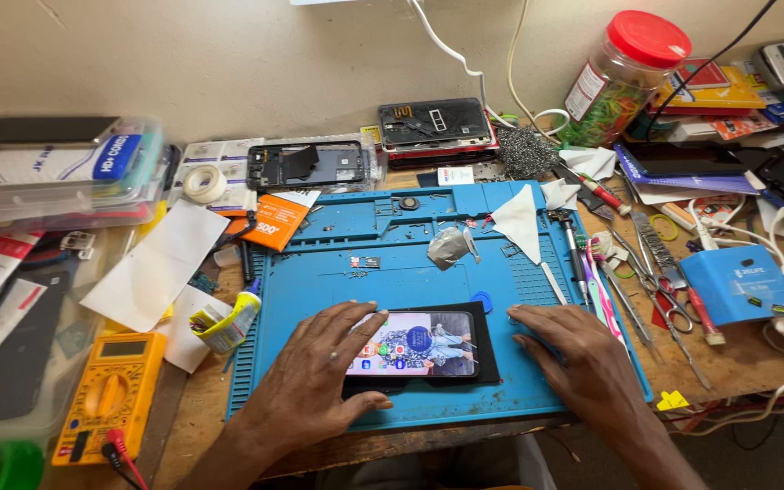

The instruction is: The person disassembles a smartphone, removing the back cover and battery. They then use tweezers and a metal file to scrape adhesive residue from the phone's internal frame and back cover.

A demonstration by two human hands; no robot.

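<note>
Two bare hands w/ forearms come in from the near edge, no gloves, no sleeves in view, no watch or rings seen. Left hand: broad back, knuckle creases clear, short trimmed nails, thick forearm running off the near-left edge. Right hand: same look, veins and tendons raised on the back, short nails, bare wrist and forearm running off near-right.
</note>
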